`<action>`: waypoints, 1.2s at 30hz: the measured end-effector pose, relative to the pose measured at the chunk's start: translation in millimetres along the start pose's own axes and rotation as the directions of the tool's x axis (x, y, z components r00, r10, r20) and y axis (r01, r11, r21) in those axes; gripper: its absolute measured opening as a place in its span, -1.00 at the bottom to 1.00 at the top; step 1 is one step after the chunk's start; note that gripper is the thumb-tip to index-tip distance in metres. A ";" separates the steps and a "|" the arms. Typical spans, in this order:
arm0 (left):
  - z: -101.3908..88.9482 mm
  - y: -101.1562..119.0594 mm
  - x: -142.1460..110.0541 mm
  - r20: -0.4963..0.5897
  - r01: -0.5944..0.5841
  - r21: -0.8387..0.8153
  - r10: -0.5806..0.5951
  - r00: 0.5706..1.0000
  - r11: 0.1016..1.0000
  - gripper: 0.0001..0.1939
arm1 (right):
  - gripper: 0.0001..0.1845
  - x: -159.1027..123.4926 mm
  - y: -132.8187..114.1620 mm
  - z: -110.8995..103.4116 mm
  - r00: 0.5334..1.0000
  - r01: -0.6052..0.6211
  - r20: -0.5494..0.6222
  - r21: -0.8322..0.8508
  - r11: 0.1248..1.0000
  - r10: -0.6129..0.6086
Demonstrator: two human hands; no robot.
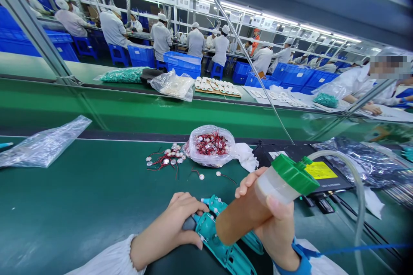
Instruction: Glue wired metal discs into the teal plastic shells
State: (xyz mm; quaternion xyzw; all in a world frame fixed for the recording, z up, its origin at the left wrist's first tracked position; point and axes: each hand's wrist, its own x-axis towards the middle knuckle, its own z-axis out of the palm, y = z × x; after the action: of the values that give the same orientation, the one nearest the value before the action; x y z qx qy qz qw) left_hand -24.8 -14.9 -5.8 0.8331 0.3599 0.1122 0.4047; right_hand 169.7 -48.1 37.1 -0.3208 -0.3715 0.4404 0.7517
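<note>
Head view: your left hand [167,232] closes in a narrow grip over a curved teal plastic housing [209,230], its fingers wrapped across the top. Your right hand [277,227] grips a fat syringe barrel [254,210], brown at the lower end and capped in green, with a grey air hose [359,197] arcing away from the cap. The barrel's lower end sits over the housing; you cannot tell whether they touch. Beyond lie silver discs with red wires [166,159] on a dark green conveyor belt [80,193], more in a clear plastic bag [209,148], and a black controller box [325,172] with a yellow label.
</note>
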 end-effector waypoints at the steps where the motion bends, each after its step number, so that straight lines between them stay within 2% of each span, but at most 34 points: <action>1: 0.2 -0.7 -0.1 0.000 -0.006 0.000 0.006 1.000 1.000 -0.45 | -0.72 -0.4 0.1 0.2 1.000 0.004 -0.001 -0.001 1.000 -0.004; 13: 1.9 -5.9 -2.0 0.010 -0.035 -0.016 0.035 0.999 0.999 -0.36 | -0.71 1.0 0.5 -0.8 0.999 -0.015 0.044 -0.016 1.000 0.016; 17: 1.9 -7.7 -2.0 0.011 -0.040 0.000 0.040 0.999 0.999 -0.36 | -0.69 0.5 1.3 -1.3 1.000 -0.018 0.019 -0.017 1.000 0.018; 23: 3.6 -8.6 -2.5 0.015 -0.043 -0.003 0.043 0.999 0.999 -0.37 | -0.71 2.6 -1.2 -3.4 0.994 -0.022 0.103 -0.027 0.999 0.025; 29: 0.6 -4.6 -0.8 0.016 -0.026 -0.002 0.026 1.000 1.000 -0.40 | -0.68 1.7 -0.7 -2.8 0.997 -0.019 0.080 -0.001 1.000 0.019; 36: 0.6 -5.7 0.2 0.022 -0.028 -0.006 0.028 0.999 1.000 -0.42 | -0.68 4.8 -3.6 -3.7 0.992 -0.007 0.125 -0.020 1.000 0.009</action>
State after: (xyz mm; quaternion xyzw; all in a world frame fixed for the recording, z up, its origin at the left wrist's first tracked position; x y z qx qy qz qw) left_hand -27.3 -12.8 -10.5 0.8383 0.3433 0.1096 0.4092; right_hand 175.9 -45.7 39.4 -0.3013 -0.4209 0.4592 0.7220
